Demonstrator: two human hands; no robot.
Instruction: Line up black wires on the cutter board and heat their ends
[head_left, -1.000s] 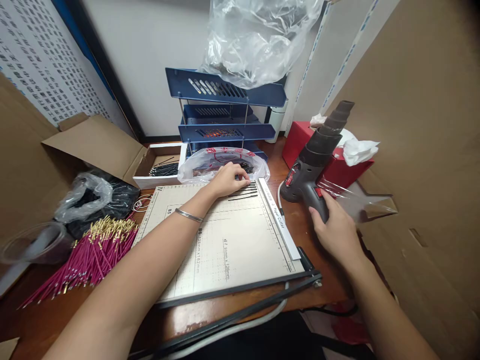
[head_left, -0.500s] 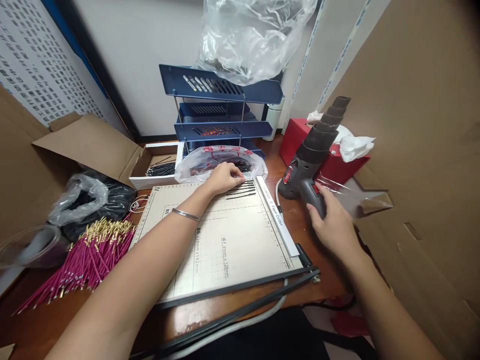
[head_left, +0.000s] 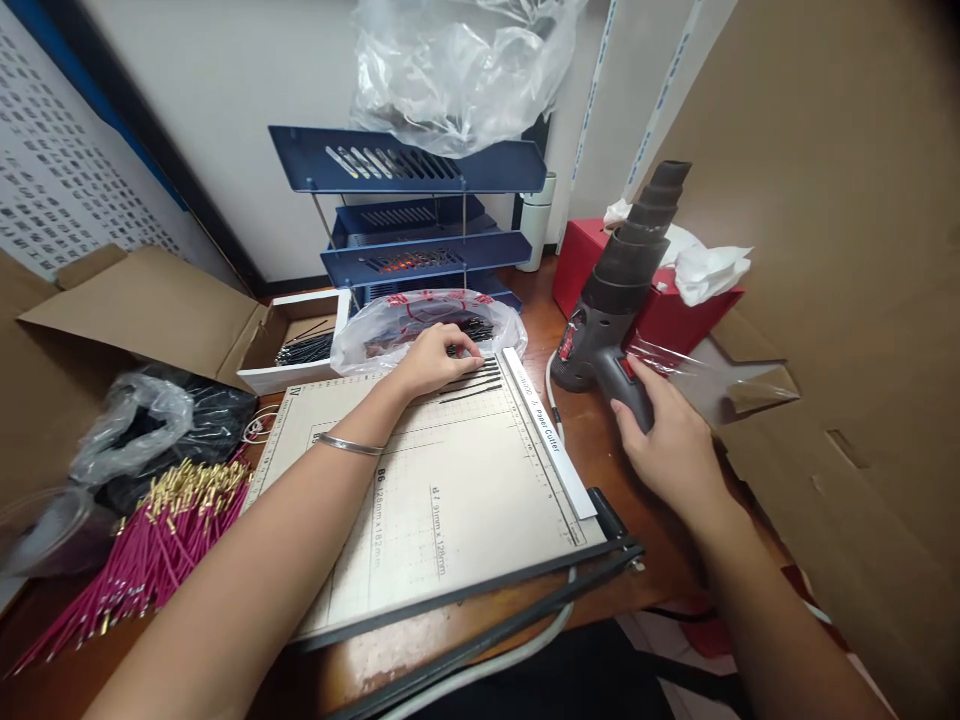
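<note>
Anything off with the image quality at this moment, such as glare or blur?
Head view: bright glints on the hanging plastic bag and sheen on the table; head view: the clear tub looks soft, while large lettering on the cutter board reads clearly; head view: top-right corner darkens.

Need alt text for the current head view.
The right hand grips a dark heat gun by its handle; the left hand is at thin black strips on a paper cutter. Magenta sticks with gold ends lie left of the cutter.

Matt plastic heat gun
</note>
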